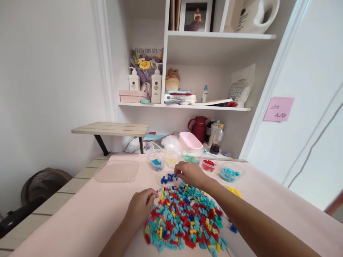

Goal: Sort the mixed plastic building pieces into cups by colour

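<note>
A heap of small mixed building bricks (184, 217) in red, turquoise, yellow, green and blue lies before me. My left hand (142, 205) rests at the heap's left edge, fingers curled together; whatever is between the fingertips is too small to make out. Over the right end of a shallow clear tray (158, 182) is my right hand (191, 174), its fingers pinched and pointing down. Dark blue bricks (168, 178) sit in that tray, close to the fingertips. Whether the pinch holds a brick is hidden.
Behind the tray stand clear tubs of blue bricks (156, 163), yellow bricks (172, 161), green bricks (190, 159), red bricks (209, 164) and turquoise bricks (229, 174). A clear lid (118, 171) lies left. Yellow pieces (234, 191) lie right, partly behind my forearm.
</note>
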Tool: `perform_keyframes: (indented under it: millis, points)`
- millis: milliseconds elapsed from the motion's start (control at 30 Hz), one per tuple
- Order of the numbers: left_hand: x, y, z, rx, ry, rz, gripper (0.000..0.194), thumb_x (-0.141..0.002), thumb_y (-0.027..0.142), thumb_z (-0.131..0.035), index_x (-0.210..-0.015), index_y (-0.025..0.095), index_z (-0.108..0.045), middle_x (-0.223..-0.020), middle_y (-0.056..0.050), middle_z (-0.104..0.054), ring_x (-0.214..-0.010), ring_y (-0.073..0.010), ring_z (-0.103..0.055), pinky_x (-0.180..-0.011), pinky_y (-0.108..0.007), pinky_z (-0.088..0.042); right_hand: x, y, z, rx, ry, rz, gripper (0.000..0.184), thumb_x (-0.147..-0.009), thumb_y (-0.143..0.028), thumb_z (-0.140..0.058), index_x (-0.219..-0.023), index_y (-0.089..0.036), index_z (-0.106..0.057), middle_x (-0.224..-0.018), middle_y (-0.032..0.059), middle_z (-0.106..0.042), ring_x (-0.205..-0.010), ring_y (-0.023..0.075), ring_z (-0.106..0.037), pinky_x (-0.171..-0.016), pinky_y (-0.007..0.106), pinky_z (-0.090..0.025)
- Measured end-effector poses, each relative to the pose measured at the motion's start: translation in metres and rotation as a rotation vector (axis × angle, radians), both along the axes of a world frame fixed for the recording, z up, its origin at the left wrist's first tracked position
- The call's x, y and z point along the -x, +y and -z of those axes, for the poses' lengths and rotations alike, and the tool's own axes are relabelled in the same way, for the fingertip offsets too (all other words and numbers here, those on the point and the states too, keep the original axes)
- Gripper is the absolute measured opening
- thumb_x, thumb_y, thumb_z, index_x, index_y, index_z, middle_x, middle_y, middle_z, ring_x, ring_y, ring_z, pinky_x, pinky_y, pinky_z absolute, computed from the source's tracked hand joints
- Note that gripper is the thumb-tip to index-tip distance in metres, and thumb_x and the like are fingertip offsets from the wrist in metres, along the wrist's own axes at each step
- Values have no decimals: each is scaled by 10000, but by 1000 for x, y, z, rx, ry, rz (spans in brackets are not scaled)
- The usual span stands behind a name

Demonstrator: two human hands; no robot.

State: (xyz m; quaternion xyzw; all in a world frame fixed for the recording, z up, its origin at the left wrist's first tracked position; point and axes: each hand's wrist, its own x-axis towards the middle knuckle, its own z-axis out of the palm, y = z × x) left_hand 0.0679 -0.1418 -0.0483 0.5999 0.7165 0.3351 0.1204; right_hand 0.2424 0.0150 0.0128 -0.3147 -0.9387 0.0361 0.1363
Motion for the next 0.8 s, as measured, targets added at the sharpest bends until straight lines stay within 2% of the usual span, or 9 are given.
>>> perform_keyframes:
  millis: [133, 267, 433, 500, 600, 667, 733, 800]
  points:
    - [3, 0, 2, -23, -2, -3, 306, -844, 256, -373, -801, 235, -675, -630, 26, -673, -601, -142, -604, -551, -216, -375, 5, 9, 8, -12, 10, 26, 221, -788, -219, -590, -993, -240, -671, -975, 47, -691, -868, 212, -628, -696, 285, -425]
    - [3, 0, 2, -16, 1, 3, 284, -833, 244, -391, -804, 242, -674, -674, 26, -696, -641, -142, -623, -573, -211, -386, -21, 5, 6, 9, 128, 54, 240, -853, -271, -515, -1039, -234, -661, -997, 49, -693, -814, 193, -634, -696, 294, -447]
    - [4, 2, 1, 25, 22, 24, 278, -837, 267, -397, -800, 255, -672, -693, 27, -715, -674, -147, -646, -598, -206, -397, -76, -16, 6, 186, 332, -2, 218, -870, -315, -489, -896, -218, -682, -848, 24, -695, -647, 147, -625, -611, 259, -465]
    - [4, 5, 1, 31, 32, 33, 278, -842, 279, -398, -798, 263, -672, -800, 26, -737, -764, -148, -660, -655, -202, -414, -96, -22, 12, 281, 404, 26, 238, -878, -337, -478, -880, -207, -677, -805, 21, -684, -577, 128, -605, -568, 246, -464]
    - [5, 9, 1, 49, 51, 38, 275, -844, 311, -409, -804, 269, -678, -856, 28, -748, -799, -158, -669, -688, -206, -435, -120, -22, 26, 435, 506, 120, 274, -885, -367, -459, -892, -191, -668, -738, 14, -662, -513, 116, -581, -509, 234, -458]
    - [6, 11, 2, 81, 70, 27, 280, -853, 341, -408, -820, 281, -680, -881, 43, -753, -824, -153, -678, -689, -194, -447, -131, -18, 35, 518, 516, 138, 271, -876, -367, -471, -887, -183, -671, -739, 19, -662, -519, 117, -587, -510, 232, -466]
    - [7, 13, 2, 106, 92, 12, 279, -855, 358, -412, -837, 293, -683, -892, 57, -756, -833, -149, -683, -688, -183, -456, -139, -14, 39, 571, 462, 92, 244, -861, -343, -498, -878, -183, -681, -784, 30, -673, -550, 122, -606, -538, 237, -481]
    - [8, 15, 3, 124, 108, 4, 272, -848, 373, -424, -844, 303, -687, -894, 68, -758, -835, -146, -689, -693, -175, -466, -146, -13, 39, 549, 398, 54, 208, -846, -296, -516, -882, -196, -695, -826, 34, -678, -589, 126, -619, -569, 241, -484]
